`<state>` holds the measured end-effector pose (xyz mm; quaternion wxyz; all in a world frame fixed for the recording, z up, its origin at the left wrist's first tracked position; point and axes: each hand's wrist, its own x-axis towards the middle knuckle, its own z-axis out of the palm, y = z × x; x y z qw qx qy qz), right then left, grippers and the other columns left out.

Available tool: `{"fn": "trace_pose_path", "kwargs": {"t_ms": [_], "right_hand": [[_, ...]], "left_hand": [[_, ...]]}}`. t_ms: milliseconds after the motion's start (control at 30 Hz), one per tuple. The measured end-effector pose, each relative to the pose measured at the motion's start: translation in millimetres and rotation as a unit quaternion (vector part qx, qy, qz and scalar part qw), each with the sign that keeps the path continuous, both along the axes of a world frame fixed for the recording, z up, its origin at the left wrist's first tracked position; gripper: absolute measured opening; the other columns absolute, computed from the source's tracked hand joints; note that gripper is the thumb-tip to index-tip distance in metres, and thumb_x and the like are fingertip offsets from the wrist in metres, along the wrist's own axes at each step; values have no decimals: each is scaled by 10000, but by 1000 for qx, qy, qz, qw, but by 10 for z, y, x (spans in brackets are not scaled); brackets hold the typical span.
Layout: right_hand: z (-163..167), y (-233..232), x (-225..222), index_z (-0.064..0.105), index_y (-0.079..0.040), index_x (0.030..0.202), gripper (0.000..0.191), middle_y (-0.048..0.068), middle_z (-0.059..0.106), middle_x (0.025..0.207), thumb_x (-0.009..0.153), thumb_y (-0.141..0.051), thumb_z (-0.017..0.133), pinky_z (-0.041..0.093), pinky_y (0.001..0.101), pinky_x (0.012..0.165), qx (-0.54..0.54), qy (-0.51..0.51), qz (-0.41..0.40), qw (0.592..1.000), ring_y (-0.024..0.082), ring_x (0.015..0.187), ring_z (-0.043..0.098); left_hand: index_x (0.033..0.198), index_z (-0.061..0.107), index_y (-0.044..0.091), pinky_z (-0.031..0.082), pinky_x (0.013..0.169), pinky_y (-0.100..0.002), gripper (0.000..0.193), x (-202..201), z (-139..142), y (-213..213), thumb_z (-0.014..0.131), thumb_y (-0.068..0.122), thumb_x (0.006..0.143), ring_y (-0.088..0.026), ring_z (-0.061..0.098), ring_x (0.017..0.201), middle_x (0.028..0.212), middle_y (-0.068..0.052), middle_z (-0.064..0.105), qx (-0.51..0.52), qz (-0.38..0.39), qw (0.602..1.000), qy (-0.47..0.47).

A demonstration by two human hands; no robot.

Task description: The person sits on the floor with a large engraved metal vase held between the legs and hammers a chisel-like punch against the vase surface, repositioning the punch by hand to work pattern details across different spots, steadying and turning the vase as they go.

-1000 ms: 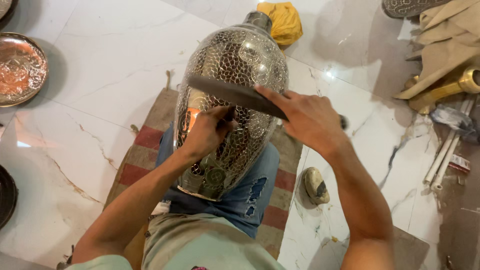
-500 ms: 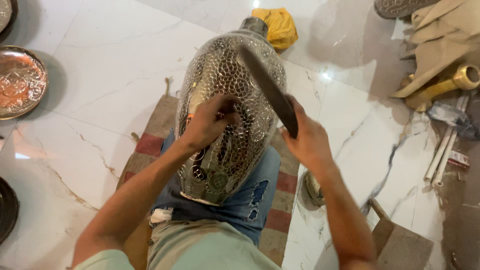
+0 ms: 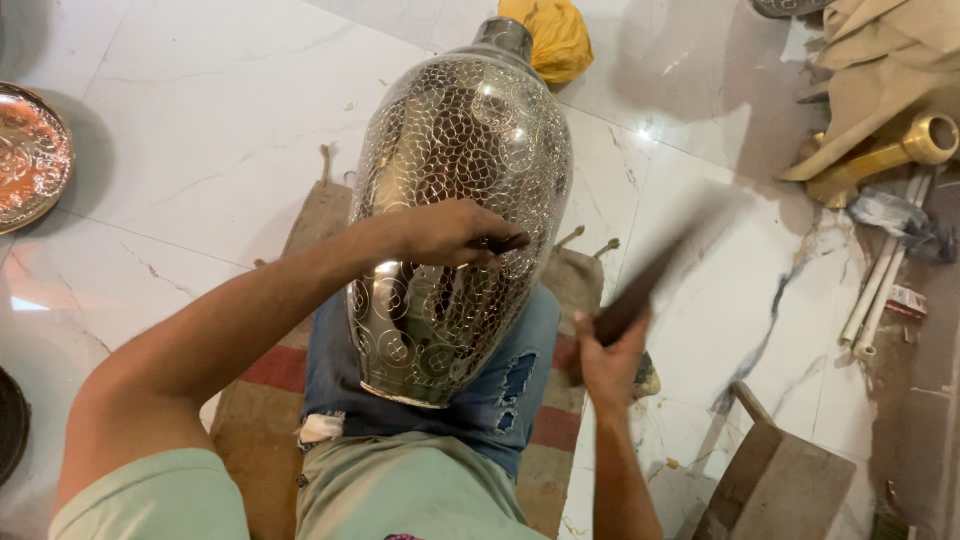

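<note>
Glossy white marble floor (image 3: 200,130), striped mat (image 3: 270,365)

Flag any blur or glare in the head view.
Head view: the dark stick in the right hand is motion-smeared; left hand and engraved metal vase are sharp; glare spots on the vase's lower body and the marble floor.

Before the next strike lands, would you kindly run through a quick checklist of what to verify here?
1. Metal vase resting across the lap on the jeans: ok.
2. Left hand pressing the small dark punch onto the vase: ok.
3. Right hand gripping the dark striking bar: ok.
4. Bar raised clear of the vase: ok.
5. Exact punch tip position on the pattern: cannot tell.
6. Left fingers clear of the punch head: cannot tell.
</note>
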<state>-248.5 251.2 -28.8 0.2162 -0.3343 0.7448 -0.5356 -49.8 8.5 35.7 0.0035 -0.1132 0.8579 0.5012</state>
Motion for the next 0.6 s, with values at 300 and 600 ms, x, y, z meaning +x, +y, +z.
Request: {"fn": "trace_pose_path", "kwargs": {"t_ms": [300,600], "right_hand": [[822,-724,-314,335,-246,1582,813,148,733,1098,907,-245,787,617,412,786,134,392,290,863,296,849,753],[1961,-1592,80,238,-413,1601,887,109,645,969,895,-50,635,584,431,582,238,525,458,677,278,673,679]], "left_hand": [[1392,588,39,584,831,-403,433,290,-172,201,618,125,969,-240,738,945,1194,-153,740,-30,174,972,156],[1128,591,-6,571,739,-325,237,362,-311,835,708,107,956,-181,720,838,926,-106,711,-8,514,840,173]]}}
